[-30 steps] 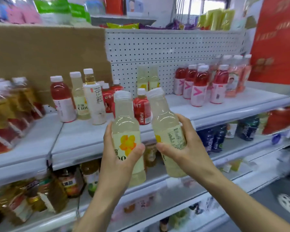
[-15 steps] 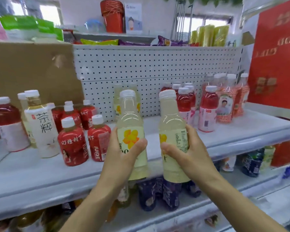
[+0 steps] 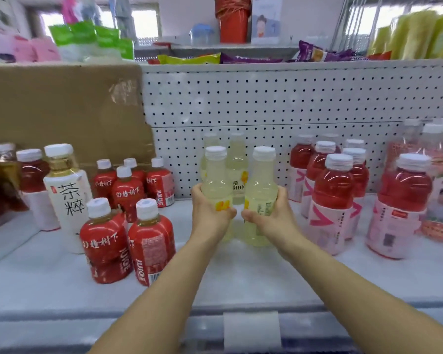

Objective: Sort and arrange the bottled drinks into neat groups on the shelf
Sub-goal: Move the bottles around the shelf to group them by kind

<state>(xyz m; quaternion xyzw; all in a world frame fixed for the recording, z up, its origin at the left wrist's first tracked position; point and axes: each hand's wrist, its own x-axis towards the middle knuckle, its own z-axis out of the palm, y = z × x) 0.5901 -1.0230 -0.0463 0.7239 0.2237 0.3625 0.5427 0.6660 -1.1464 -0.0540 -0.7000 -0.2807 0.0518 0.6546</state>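
While both hands are loaded, I log this as the set-down. The left hand (image 3: 210, 213) has fingers and thumb clamped round the label band of the left yellow bottle (image 3: 216, 178). The right hand (image 3: 270, 215) is clamped the same way on the right yellow bottle (image 3: 262, 183). Both bottles are upright, side by side and nearly touching, mid-shelf (image 3: 241, 282). They sit just in front of the rear yellow bottles (image 3: 237, 162), which stand against the pegboard (image 3: 266, 103). Bases are at or just above the surface; I cannot tell which.

Risks, my call:
- Pushing deeper would knock the rear pair, which could rock on the pegboard or topple sideways.
- Letting go before the bases sit flat could tip either bottle, since both are tall and narrow.
- The thumbs meet between the two bottles, so pulling the hands out could drag the labels and twist the pair out of line.

Room: the short red juice bottles (image 3: 128, 241) stand near on the left, closer to the front lip (image 3: 251, 315). The tall red bottles (image 3: 331, 200) stand near on the right. The gap between takes this pair with a little spare on either side. Open shelf lies in front, so straight back toward me is the clean exit.
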